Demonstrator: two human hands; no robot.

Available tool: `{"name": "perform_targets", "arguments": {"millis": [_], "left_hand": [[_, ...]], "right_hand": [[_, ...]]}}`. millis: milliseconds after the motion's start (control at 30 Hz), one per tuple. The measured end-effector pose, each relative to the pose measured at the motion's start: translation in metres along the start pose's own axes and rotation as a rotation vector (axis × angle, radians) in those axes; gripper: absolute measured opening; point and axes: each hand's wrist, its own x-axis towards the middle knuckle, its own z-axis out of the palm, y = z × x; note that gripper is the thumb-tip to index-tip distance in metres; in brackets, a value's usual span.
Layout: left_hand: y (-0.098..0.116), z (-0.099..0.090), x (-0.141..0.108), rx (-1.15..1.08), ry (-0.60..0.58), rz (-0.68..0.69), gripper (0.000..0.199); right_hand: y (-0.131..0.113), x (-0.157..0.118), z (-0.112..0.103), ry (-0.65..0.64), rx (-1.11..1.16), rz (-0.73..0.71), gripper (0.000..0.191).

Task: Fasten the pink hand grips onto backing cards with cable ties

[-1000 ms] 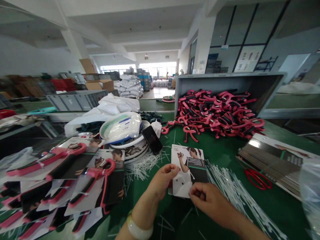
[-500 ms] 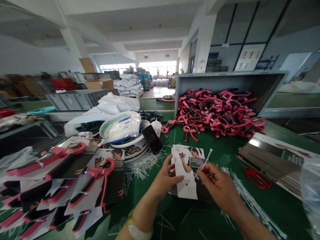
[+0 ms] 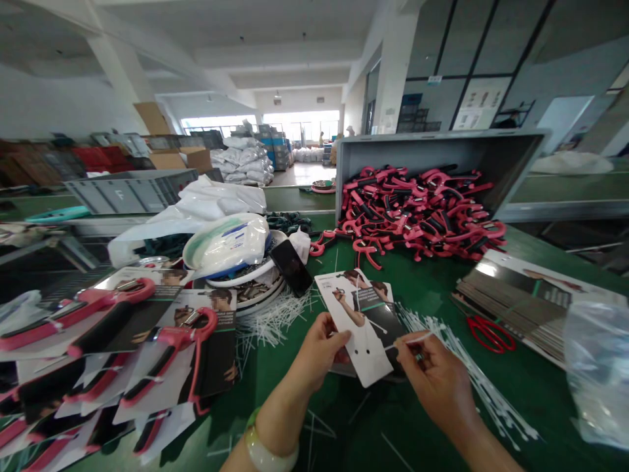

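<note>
My left hand [image 3: 319,354] is closed on the left edge of a printed backing card [image 3: 372,367], thumb on top. The card tilts above other cards [image 3: 386,288] on the green table, and two small holes show in its lower part. A thin white strip, seemingly another cable tie, crosses its printed face. My right hand [image 3: 437,370] pinches a white cable tie [image 3: 419,338] between thumb and fingers, beside the card's lower right edge. Loose white cable ties [image 3: 484,387] lie in a bundle to the right of my right hand.
A tipped grey bin [image 3: 422,147] spills pink-and-black hand grips [image 3: 417,210]. Carded hand grips [image 3: 171,354] pile up at left. Red scissors [image 3: 491,334] lie by a card stack [image 3: 511,308]. A phone [image 3: 291,267] leans on basins of metal parts [image 3: 258,295].
My left hand has lifted and tilted the top card off those beneath. My right hand has moved down and right, and its cable tie has swung from steep to nearly level.
</note>
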Motion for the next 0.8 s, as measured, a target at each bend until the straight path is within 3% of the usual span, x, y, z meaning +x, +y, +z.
{"name": "perform_targets", "arguments": {"millis": [133,300,567,700,800], "left_hand": [[-0.002,0.002,-0.001,-0.013,0.012,0.03,0.035],[-0.004,0.004,-0.001,-0.051,0.046,0.082,0.033],[0.0,0.005,-0.002,-0.083,0.099,0.081,0.032],[-0.002,0.007,-0.003,-0.054,0.088,0.12,0.032],[-0.001,0.011,-0.007,-0.019,0.071,0.149,0.032]], "right_hand": [[-0.002,0.005,0.004,0.08,0.028,0.016,0.023],[-0.009,0.006,0.006,0.03,0.005,-0.033,0.021],[-0.004,0.007,0.006,0.099,-0.039,-0.077,0.02],[-0.008,0.006,0.011,0.061,0.006,-0.079,0.018],[-0.013,0.004,0.017,-0.005,0.139,0.017,0.02]]}}
